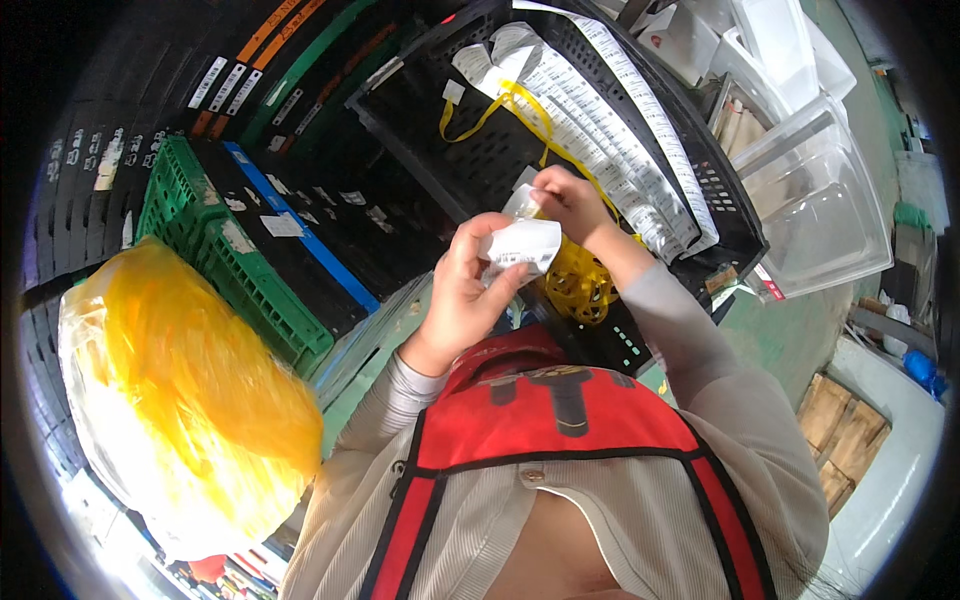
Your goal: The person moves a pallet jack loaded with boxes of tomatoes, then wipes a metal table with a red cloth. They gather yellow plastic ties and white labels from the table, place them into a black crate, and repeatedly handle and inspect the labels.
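A folded bundle of white printed labels (523,244) is pinched in my left hand (461,289), thumb in front and fingers behind. My right hand (571,201), just beyond it, has its fingertips closed on the edge of a white label piece (517,202). Exactly how the two pieces join is hidden by the fingers. Below both hands, a tangled heap of yellow ribbon tape (577,289) lies in a black plastic crate (420,161). Long strips of printed labels (600,142) run along the crate's right side. One loose end of the yellow tape carries a small white tag (453,91).
Stacked black crates (105,187) and a green crate (262,292) stand at the left. Beside them bulges a clear bag of yellow material (195,390). To the right are a transparent plastic bin (817,195), white containers (772,45) and a wooden piece (844,435).
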Available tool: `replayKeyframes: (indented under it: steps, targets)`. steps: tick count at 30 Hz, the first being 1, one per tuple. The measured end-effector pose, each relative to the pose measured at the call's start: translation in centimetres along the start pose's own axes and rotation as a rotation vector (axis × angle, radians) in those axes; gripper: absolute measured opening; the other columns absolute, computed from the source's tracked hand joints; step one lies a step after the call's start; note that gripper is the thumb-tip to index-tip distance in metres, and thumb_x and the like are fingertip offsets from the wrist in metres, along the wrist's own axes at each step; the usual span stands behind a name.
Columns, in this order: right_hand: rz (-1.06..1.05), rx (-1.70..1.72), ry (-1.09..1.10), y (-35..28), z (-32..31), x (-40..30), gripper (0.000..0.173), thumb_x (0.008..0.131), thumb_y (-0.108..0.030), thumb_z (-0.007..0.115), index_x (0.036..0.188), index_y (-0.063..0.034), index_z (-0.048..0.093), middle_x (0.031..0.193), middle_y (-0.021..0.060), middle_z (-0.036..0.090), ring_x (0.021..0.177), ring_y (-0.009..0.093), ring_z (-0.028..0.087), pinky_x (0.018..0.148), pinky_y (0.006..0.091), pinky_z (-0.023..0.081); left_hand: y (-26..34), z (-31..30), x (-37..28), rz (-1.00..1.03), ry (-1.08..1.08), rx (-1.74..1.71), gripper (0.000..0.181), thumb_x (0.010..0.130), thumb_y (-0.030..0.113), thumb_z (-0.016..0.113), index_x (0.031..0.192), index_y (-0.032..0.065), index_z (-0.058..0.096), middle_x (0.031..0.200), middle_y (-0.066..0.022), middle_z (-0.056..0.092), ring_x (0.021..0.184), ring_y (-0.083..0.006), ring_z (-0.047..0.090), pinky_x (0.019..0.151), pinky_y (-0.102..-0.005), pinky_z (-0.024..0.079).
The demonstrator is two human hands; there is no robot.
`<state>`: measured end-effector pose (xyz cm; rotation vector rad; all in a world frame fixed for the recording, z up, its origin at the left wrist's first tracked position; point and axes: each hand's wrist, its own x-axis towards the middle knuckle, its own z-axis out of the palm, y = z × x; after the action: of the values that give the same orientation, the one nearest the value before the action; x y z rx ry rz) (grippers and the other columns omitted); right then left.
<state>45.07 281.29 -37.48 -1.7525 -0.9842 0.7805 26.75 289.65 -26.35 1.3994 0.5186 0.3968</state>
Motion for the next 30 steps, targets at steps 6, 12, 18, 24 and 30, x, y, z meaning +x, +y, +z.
replayKeyframes:
  steps: [6,12,18,24,30]
  targets:
    - [-0.155,0.116,0.383,-8.3,-3.7,-5.4,0.011,0.083,0.0,0.057,0.093,-0.0027,0.06,0.075,0.0081,0.063,0.063,0.014,0.059,0.058,0.0262,0.046,0.7,1.6,0.9,0.244,0.044,0.168,0.045,0.078,-0.007,0.066,0.12,0.0043,0.052,0.098,-0.0058,0.063,0.087,-0.0095,0.059,0.075,-0.0222,0.049]
    - [-0.236,0.028,0.436,-12.1,-5.1,-9.7,0.012,0.08,-0.002,0.06,0.092,0.0011,0.062,0.085,0.0112,0.061,0.072,0.019,0.06,0.061,0.0266,0.047,3.1,3.2,0.4,0.337,-0.04,0.406,0.051,0.08,-0.004,0.065,0.128,0.0045,0.049,0.098,-0.0062,0.063,0.087,-0.0108,0.059,0.075,-0.0243,0.049]
    - [-0.182,0.159,0.389,-12.0,-4.8,-11.6,0.018,0.08,-0.011,0.068,0.089,0.0017,0.059,0.083,0.0103,0.06,0.073,0.019,0.059,0.062,0.0279,0.046,4.9,6.0,-0.7,0.172,-0.083,0.253,0.031,0.081,0.0,0.065,0.112,0.0015,0.061,0.102,-0.0078,0.061,0.089,-0.0112,0.057,0.077,-0.0231,0.046]
    - [-0.25,0.068,0.389,-12.5,-5.0,-13.1,0.016,0.078,-0.01,0.07,0.082,0.0009,0.059,0.076,0.0104,0.06,0.069,0.022,0.059,0.061,0.0304,0.045,4.4,5.5,-0.4,0.419,-0.082,0.389,0.017,0.075,0.002,0.071,0.091,0.0027,0.065,0.088,-0.0032,0.057,0.082,-0.0132,0.055,0.074,-0.0252,0.043]
    - [-0.345,-0.124,0.516,-13.4,-5.2,-13.6,0.017,0.075,-0.01,0.072,0.083,-0.0008,0.06,0.079,0.0101,0.06,0.074,0.025,0.059,0.065,0.0321,0.047,4.6,5.3,-0.8,0.623,-0.073,0.591,0.017,0.072,0.006,0.074,0.075,0.0027,0.058,0.077,-0.0063,0.062,0.082,-0.0215,0.057,0.077,-0.0318,0.043]
